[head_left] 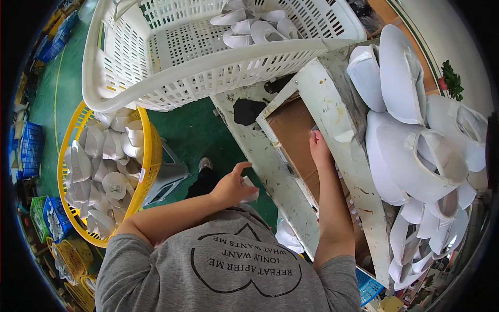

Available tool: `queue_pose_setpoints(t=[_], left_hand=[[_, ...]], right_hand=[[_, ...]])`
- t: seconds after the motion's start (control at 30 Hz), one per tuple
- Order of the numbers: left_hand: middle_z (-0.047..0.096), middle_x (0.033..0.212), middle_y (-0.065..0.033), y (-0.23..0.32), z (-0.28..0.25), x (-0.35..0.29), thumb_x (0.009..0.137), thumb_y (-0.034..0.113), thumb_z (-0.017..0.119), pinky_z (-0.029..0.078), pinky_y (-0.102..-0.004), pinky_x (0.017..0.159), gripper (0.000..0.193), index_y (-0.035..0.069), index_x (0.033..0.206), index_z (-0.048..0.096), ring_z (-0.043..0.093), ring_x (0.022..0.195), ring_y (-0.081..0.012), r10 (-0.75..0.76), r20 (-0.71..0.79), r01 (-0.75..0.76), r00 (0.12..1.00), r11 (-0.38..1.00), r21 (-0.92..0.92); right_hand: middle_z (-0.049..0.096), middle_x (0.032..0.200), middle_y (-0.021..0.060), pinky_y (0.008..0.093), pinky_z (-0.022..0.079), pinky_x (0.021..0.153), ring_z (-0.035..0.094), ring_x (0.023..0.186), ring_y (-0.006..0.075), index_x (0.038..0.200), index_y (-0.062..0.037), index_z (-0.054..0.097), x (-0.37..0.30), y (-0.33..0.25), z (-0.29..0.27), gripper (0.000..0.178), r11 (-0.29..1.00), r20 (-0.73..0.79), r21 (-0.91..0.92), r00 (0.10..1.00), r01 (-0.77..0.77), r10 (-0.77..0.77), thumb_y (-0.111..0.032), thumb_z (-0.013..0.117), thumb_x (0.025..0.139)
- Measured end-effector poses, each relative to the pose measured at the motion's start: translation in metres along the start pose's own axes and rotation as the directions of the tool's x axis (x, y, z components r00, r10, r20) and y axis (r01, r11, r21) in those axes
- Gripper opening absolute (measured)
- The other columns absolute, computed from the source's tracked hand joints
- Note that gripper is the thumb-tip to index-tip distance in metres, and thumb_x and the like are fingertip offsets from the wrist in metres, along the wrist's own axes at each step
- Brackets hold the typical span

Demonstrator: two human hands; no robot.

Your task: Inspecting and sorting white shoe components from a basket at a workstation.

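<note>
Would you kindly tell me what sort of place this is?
Probably a footwear workshop, judging by the stacked white shoe-like pieces, yellow plastic basket full of similar ones, and scuffed workbench.

1. Lighting: bright and diffuse overall; the wall (465, 39) at upper right reads very pale.
2. Shadows: soft grey shading on the white pieces (399, 78); the green floor (182, 127) is darker at centre than at upper left.
3. Exposure: the white basket (208, 65) is light, its holes legible.
4. Focus: centre reasonably clear; blue crates (31, 148) at left look soft.
5. Distortion: straight edges bow near the rim; corners fall to black.
</note>
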State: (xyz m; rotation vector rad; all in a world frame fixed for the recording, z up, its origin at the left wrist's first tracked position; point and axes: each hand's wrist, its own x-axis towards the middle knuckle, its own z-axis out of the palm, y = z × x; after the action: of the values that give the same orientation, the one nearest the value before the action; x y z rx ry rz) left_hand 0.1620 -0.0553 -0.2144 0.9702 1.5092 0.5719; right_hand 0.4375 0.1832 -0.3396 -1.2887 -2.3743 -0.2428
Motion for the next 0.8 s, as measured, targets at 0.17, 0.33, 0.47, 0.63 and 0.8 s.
queue_pose_setpoints(t=[0.17,0.33,0.47,0.63,0.8], left_hand=[[0.064,0.076,-0.0103,0.010,0.005,0.013,0.081,0.024,0.065,0.047,-0.0314,0.062,0.027,0.012,0.105,0.063,0.060,0.064,-0.0204,0.049,0.093,-0.047,0.994,0.999,-0.024],[0.064,0.079,-0.0092,0.006,0.022,0.042,0.084,0.030,0.060,0.047,-0.0318,0.064,0.022,0.012,0.093,0.069,0.060,0.069,-0.0196,0.130,0.105,-0.126,0.986,0.991,-0.036],[0.066,0.086,-0.0102,0.028,0.025,0.061,0.090,0.040,0.052,0.046,-0.0298,0.071,0.039,0.006,0.094,0.069,0.058,0.074,-0.0185,0.004,0.129,0.008,0.992,0.995,-0.096],[0.066,0.087,-0.0106,0.037,0.039,0.077,0.092,0.047,0.045,0.045,-0.0291,0.076,0.049,0.004,0.093,0.069,0.059,0.076,-0.0202,-0.101,0.088,0.106,0.991,0.993,-0.054],[0.067,0.086,-0.0110,0.023,0.037,0.072,0.092,0.045,0.040,0.046,-0.0329,0.077,0.050,0.006,0.086,0.071,0.061,0.080,-0.0251,-0.033,0.061,0.037,0.998,0.998,-0.058]], right_hand=[[0.064,0.076,0.0126,0.0319,0.049,0.063,0.062,0.068,0.0243,0.088,-0.0015,0.060,0.017,-0.032,-0.036,0.014,1.000,0.011,0.029,1.000,-0.007,0.007,-0.015,0.058,0.085],[0.063,0.081,0.0123,0.0360,0.050,0.065,0.062,0.074,0.0280,0.089,-0.0055,0.061,0.024,-0.065,-0.079,0.013,0.999,-0.188,-0.037,0.982,-0.005,-0.002,-0.018,0.058,0.086],[0.059,0.096,0.0094,0.0399,0.048,0.073,0.058,0.087,0.0308,0.095,-0.0099,0.060,-0.008,-0.136,-0.125,0.013,0.979,0.133,0.187,0.990,-0.080,0.055,-0.018,0.056,0.086],[0.056,0.103,0.0123,0.0406,0.046,0.078,0.054,0.093,0.0306,0.103,-0.0023,0.059,-0.047,-0.177,-0.140,0.022,0.933,0.092,0.343,0.993,-0.107,0.080,-0.010,0.055,0.083],[0.056,0.108,0.0101,0.0379,0.044,0.082,0.054,0.097,0.0226,0.110,-0.0015,0.058,-0.072,-0.180,-0.118,0.027,0.399,0.319,0.768,0.839,-0.501,0.440,-0.015,0.056,0.087]])
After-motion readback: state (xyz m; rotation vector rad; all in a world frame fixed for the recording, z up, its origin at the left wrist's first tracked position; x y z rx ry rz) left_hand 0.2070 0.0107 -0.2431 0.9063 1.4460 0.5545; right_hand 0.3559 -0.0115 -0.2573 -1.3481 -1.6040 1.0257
